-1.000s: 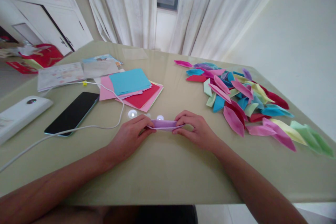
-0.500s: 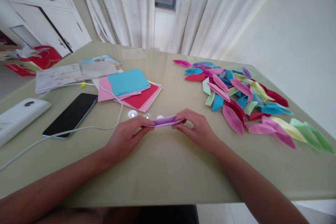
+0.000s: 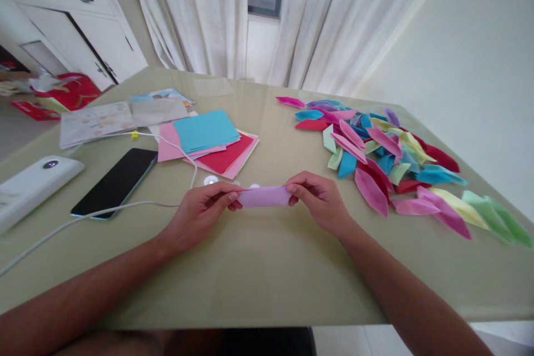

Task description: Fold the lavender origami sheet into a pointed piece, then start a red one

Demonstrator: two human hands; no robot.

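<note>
A folded strip of purple paper (image 3: 264,197) is stretched between my two hands, its broad face turned toward me. My left hand (image 3: 204,208) pinches its left end between thumb and fingers. At the right end, my right hand (image 3: 319,199) grips it the same way. Just behind the strip, small white round objects (image 3: 211,180) lie on the table, partly hidden. Beyond my left hand is a stack of coloured paper sheets (image 3: 206,132), blue on top with pink and red beneath. To the right spreads a pile of folded paper pieces (image 3: 371,189) in many colours.
On the left, a black phone (image 3: 117,181) lies beside a white power bank (image 3: 39,186). A white cable (image 3: 137,204) runs across the table (image 3: 267,278) toward my left hand. Printed sheets (image 3: 98,122) lie at the back left. Curtains (image 3: 200,16) hang behind the table.
The purple paper has tilted, so its wide face now shows instead of its narrow open edge. Both hands have rolled with it, keeping their hold.
</note>
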